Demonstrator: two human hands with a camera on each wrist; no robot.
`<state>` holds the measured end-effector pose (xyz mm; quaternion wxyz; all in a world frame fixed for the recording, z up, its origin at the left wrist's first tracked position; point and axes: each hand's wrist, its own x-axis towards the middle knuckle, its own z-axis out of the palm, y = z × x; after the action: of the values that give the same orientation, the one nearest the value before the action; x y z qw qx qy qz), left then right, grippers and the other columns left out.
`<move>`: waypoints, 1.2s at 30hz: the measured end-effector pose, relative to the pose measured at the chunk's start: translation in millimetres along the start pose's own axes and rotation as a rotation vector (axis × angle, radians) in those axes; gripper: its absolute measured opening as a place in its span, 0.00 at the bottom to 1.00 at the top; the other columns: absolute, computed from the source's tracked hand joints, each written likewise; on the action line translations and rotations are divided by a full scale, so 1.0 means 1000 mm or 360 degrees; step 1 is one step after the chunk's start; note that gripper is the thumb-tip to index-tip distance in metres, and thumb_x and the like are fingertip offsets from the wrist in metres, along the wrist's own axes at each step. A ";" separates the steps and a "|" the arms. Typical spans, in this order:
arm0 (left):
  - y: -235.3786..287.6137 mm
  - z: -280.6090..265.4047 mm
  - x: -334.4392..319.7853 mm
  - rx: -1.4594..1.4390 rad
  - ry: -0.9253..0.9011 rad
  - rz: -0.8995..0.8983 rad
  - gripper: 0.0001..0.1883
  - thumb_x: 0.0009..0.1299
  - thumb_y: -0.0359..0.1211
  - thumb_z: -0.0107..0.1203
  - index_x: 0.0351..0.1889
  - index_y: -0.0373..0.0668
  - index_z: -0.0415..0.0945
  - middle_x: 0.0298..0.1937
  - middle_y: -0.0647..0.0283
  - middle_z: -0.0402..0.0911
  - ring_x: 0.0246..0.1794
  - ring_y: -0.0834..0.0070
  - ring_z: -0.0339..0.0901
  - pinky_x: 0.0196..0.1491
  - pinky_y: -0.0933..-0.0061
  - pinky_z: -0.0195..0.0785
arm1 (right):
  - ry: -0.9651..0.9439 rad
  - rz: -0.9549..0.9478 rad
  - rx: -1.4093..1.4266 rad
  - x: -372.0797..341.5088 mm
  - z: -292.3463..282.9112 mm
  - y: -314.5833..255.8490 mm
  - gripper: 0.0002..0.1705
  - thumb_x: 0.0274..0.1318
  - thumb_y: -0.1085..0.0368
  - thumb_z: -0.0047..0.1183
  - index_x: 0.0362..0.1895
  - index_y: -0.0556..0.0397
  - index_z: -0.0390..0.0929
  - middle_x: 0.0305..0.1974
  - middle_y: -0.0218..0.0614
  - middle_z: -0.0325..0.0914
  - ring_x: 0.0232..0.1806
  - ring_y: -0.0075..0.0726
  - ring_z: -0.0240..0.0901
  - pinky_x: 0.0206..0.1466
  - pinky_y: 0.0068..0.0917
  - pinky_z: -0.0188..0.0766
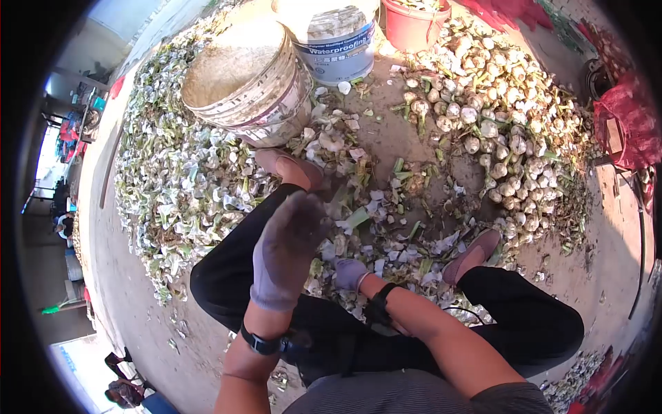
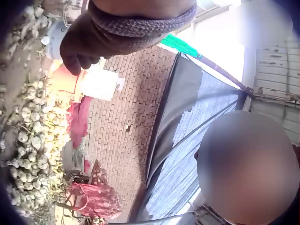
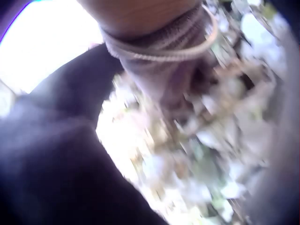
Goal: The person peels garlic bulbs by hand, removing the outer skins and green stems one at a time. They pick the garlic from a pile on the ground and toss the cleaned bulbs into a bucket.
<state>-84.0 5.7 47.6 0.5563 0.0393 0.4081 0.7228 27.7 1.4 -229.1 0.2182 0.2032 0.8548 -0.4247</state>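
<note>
My left hand (image 1: 284,241), in a greyish-purple glove dirty at the fingers, is raised above the left leg with nothing visible in it. Its fingers hang loosely in the left wrist view. Lower down between the legs, my right hand (image 1: 350,274), gloved too, reaches to the litter of garlic skins and cut stems (image 1: 376,207). In the right wrist view its blurred fingers point down among the skins; I cannot tell whether they hold anything. A heap of whole garlic bulbs (image 1: 510,124) lies ahead to the right.
A dirty white bucket (image 1: 269,114) stands tilted ahead of the left foot. Behind it are a bucket with blue "Waterproofing" lettering (image 1: 338,55) and a red bucket (image 1: 414,27). Garlic skins (image 1: 179,172) spread widely on the left. A red mesh bag (image 1: 627,124) lies far right.
</note>
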 end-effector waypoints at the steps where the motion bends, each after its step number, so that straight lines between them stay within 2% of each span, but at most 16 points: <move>1: -0.011 -0.021 -0.019 0.0003 0.0168 -0.0032 0.19 0.75 0.39 0.47 0.60 0.42 0.71 0.58 0.61 0.77 0.59 0.66 0.74 0.64 0.55 0.62 | -0.0036 0.0030 0.0185 -0.017 -0.025 0.002 0.27 0.54 0.56 0.56 0.54 0.58 0.73 0.46 0.48 0.78 0.45 0.44 0.79 0.49 0.37 0.75; 3: -0.045 -0.043 -0.047 0.0204 0.0443 -0.0066 0.20 0.76 0.40 0.46 0.61 0.42 0.70 0.58 0.60 0.76 0.59 0.67 0.74 0.64 0.55 0.62 | 0.0229 0.0170 0.1241 -0.061 -0.079 -0.002 0.28 0.53 0.58 0.61 0.56 0.58 0.72 0.45 0.42 0.79 0.43 0.36 0.78 0.51 0.31 0.73; 5: -0.074 -0.035 -0.060 0.0168 0.0460 -0.0268 0.21 0.76 0.41 0.45 0.63 0.42 0.67 0.58 0.60 0.75 0.59 0.68 0.73 0.63 0.57 0.63 | 0.0570 -0.0120 0.2134 -0.102 -0.115 -0.016 0.27 0.53 0.65 0.62 0.57 0.57 0.71 0.47 0.37 0.76 0.47 0.30 0.73 0.54 0.28 0.70; 7: -0.087 -0.022 -0.058 0.0139 0.0442 -0.0469 0.22 0.77 0.42 0.45 0.64 0.43 0.65 0.58 0.61 0.75 0.59 0.68 0.73 0.63 0.59 0.65 | 0.0795 -0.0266 0.2145 -0.144 -0.137 -0.045 0.25 0.53 0.66 0.63 0.55 0.56 0.71 0.47 0.34 0.74 0.48 0.29 0.71 0.54 0.27 0.70; 9: -0.088 -0.003 -0.056 0.0482 -0.0255 -0.0236 0.25 0.77 0.43 0.46 0.68 0.43 0.60 0.59 0.59 0.72 0.60 0.69 0.71 0.61 0.63 0.67 | 0.1028 -0.0401 0.2149 -0.179 -0.144 -0.063 0.24 0.53 0.66 0.63 0.54 0.56 0.72 0.47 0.32 0.72 0.49 0.28 0.70 0.53 0.26 0.70; 11: -0.081 0.021 -0.060 0.0421 -0.0273 -0.0202 0.25 0.77 0.42 0.47 0.68 0.42 0.60 0.60 0.59 0.72 0.60 0.69 0.71 0.60 0.64 0.68 | 0.1366 -0.0442 0.1779 -0.204 -0.147 -0.068 0.23 0.55 0.66 0.63 0.53 0.56 0.71 0.49 0.33 0.70 0.50 0.24 0.69 0.53 0.25 0.69; 14: -0.092 0.026 -0.061 0.0426 -0.0268 0.0001 0.25 0.71 0.34 0.57 0.65 0.41 0.63 0.59 0.58 0.71 0.58 0.70 0.72 0.59 0.65 0.69 | 0.1496 -0.0592 0.1788 -0.228 -0.149 -0.055 0.19 0.58 0.66 0.60 0.52 0.56 0.72 0.46 0.31 0.72 0.49 0.23 0.69 0.53 0.24 0.69; 15: -0.092 0.027 -0.063 0.0854 -0.0360 0.0284 0.26 0.68 0.30 0.59 0.63 0.41 0.65 0.57 0.59 0.72 0.57 0.70 0.73 0.58 0.65 0.70 | 0.1321 -0.0410 0.2407 -0.240 -0.153 -0.063 0.17 0.61 0.62 0.59 0.51 0.56 0.73 0.43 0.30 0.74 0.45 0.24 0.72 0.52 0.24 0.70; 17: -0.090 0.034 -0.064 0.1683 -0.0461 0.0898 0.29 0.56 0.20 0.65 0.56 0.42 0.70 0.52 0.57 0.74 0.53 0.65 0.76 0.52 0.64 0.74 | 0.1278 -0.0233 0.2558 -0.257 -0.159 -0.081 0.20 0.63 0.57 0.57 0.52 0.56 0.73 0.44 0.31 0.75 0.44 0.25 0.73 0.50 0.23 0.71; 18: -0.088 0.039 -0.064 0.1680 -0.0480 0.0897 0.29 0.56 0.20 0.65 0.56 0.42 0.70 0.52 0.57 0.74 0.53 0.65 0.76 0.52 0.64 0.74 | 0.1207 -0.0076 0.2690 -0.259 -0.162 -0.086 0.23 0.64 0.52 0.55 0.53 0.56 0.72 0.45 0.32 0.76 0.44 0.25 0.74 0.48 0.22 0.72; 20: -0.086 0.046 -0.065 0.2119 -0.0562 0.1418 0.26 0.52 0.19 0.65 0.51 0.43 0.74 0.49 0.55 0.75 0.49 0.59 0.77 0.46 0.64 0.75 | 0.1287 -0.0094 0.2701 -0.253 -0.151 -0.084 0.24 0.66 0.48 0.52 0.52 0.56 0.73 0.42 0.32 0.77 0.40 0.22 0.75 0.42 0.20 0.73; 22: -0.086 0.050 -0.065 0.2123 -0.0593 0.1414 0.26 0.50 0.19 0.66 0.49 0.44 0.75 0.47 0.55 0.76 0.47 0.58 0.77 0.45 0.64 0.74 | 0.1417 -0.0132 0.2594 -0.253 -0.146 -0.083 0.23 0.67 0.48 0.50 0.50 0.55 0.73 0.41 0.31 0.77 0.40 0.22 0.75 0.41 0.20 0.73; 27: -0.084 0.053 -0.063 0.2139 -0.0731 0.1318 0.24 0.49 0.19 0.66 0.46 0.45 0.77 0.43 0.57 0.78 0.43 0.57 0.79 0.44 0.65 0.74 | 0.1359 -0.0130 0.2806 -0.262 -0.149 -0.080 0.20 0.67 0.53 0.51 0.48 0.58 0.75 0.39 0.31 0.78 0.38 0.21 0.73 0.43 0.20 0.71; 30: -0.085 0.054 -0.060 0.2172 -0.0759 0.1358 0.25 0.48 0.20 0.68 0.46 0.45 0.76 0.42 0.58 0.79 0.42 0.58 0.79 0.44 0.66 0.74 | 0.1439 -0.0199 0.2530 -0.263 -0.150 -0.073 0.20 0.68 0.52 0.50 0.49 0.57 0.74 0.40 0.31 0.77 0.41 0.22 0.74 0.44 0.20 0.71; 32: -0.088 0.049 -0.058 0.1966 -0.0743 0.1270 0.27 0.46 0.19 0.69 0.46 0.46 0.74 0.44 0.58 0.78 0.44 0.60 0.79 0.44 0.67 0.73 | 0.1106 -0.0112 0.2415 -0.275 -0.154 -0.063 0.20 0.68 0.53 0.49 0.50 0.58 0.74 0.41 0.31 0.78 0.42 0.22 0.73 0.45 0.20 0.71; 36: -0.089 0.046 -0.058 0.1910 -0.0746 0.1166 0.30 0.45 0.18 0.70 0.46 0.46 0.73 0.45 0.58 0.78 0.45 0.63 0.78 0.46 0.68 0.73 | 0.1059 -0.0121 0.2460 -0.282 -0.152 -0.058 0.21 0.68 0.54 0.50 0.52 0.60 0.73 0.43 0.32 0.78 0.43 0.23 0.74 0.48 0.21 0.72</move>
<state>29.8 -13.2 44.5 0.2349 0.6234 0.5644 0.4875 197.7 47.1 44.5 -0.2600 0.3811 0.3496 -0.8154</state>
